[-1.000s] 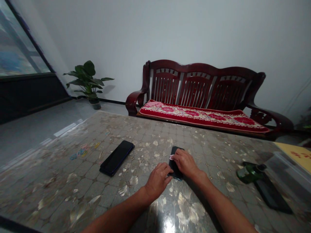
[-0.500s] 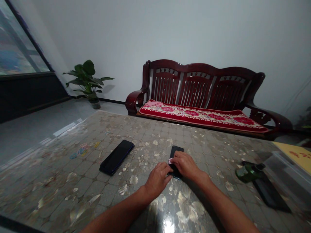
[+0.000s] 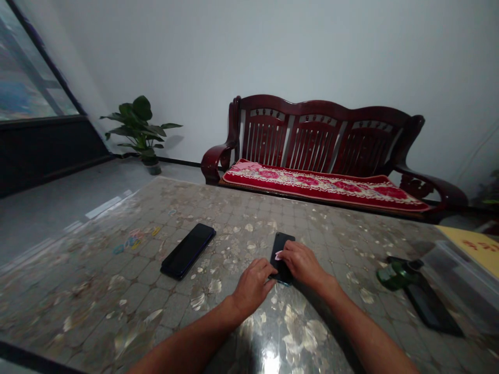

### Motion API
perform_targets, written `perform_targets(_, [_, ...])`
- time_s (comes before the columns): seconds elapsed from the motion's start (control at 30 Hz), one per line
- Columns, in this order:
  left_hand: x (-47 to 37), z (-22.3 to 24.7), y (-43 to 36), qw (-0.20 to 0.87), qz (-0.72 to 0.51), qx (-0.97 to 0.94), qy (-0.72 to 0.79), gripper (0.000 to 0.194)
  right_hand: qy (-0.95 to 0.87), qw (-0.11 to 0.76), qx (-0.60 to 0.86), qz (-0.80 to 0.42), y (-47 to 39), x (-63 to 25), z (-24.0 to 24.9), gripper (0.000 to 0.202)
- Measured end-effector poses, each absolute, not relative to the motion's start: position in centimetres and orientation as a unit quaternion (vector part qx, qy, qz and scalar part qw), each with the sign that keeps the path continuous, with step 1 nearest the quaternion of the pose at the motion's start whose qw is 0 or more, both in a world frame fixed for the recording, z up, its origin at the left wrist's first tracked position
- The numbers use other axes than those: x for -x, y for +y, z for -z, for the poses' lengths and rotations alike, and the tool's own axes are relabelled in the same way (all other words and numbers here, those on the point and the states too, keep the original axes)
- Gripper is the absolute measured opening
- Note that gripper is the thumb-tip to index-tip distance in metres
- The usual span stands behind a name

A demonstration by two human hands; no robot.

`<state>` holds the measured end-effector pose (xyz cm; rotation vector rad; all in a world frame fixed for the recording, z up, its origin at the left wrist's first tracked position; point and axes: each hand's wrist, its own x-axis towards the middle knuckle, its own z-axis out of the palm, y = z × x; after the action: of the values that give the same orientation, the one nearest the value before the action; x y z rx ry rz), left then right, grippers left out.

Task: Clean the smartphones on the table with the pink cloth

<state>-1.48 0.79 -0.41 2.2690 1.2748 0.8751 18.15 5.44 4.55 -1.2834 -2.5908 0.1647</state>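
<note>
A dark smartphone (image 3: 281, 242) lies flat on the patterned table in front of me, partly covered by my hands. My left hand (image 3: 252, 284) grips its lower left edge with bent fingers. Pinched in the fingers of my right hand (image 3: 303, 264) is a small pale pink piece of cloth or tissue (image 3: 278, 255), held against the phone's screen. Left of my hands rests a larger dark phone (image 3: 188, 251), touched by neither hand.
Several coloured rubber bands (image 3: 134, 240) lie on the left of the table (image 3: 230, 311). On the right, a green bottle (image 3: 395, 275) lies by a black flat object (image 3: 432, 306), near a clear plastic box (image 3: 463, 291) and a yellow sheet (image 3: 473, 244). A wooden bench (image 3: 307, 135) stands behind.
My right hand has shifted slightly right on the phone with the pink cloth, which now shows more. The left hand stays at the phone's edge.
</note>
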Motion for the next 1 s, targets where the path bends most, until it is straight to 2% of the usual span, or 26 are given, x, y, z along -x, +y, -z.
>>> perform_targets(0.3, [1.5,0.6,0.9,0.196,-0.317,-0.808,0.457,0.019,-0.898,0.134,0.416,-0.057,4.9,-18.9,-3.9,0.026])
perform_targets(0.47, [1.5,0.4,0.9,0.197,-0.319,-0.809,0.453,0.02,-0.875,0.157,0.457,-0.031,5.3,-20.0,-3.5,0.024])
perform_targets(0.67, [1.5,0.4,0.8,0.192,-0.318,-0.811,0.451,0.019,-0.898,0.154,0.407,-0.061,4.3,-20.2,-3.7,0.025])
perform_targets(0.83, [1.5,0.5,0.8,0.193,-0.328,-0.81,0.446,0.019,-0.875,0.168,0.452,-0.042,5.3,-21.0,-3.3,0.025])
perform_targets(1.0, [1.5,0.7,0.9,0.192,-0.322,-0.81,0.452,0.018,-0.884,0.153,0.437,-0.056,4.9,-20.9,-3.4,0.026])
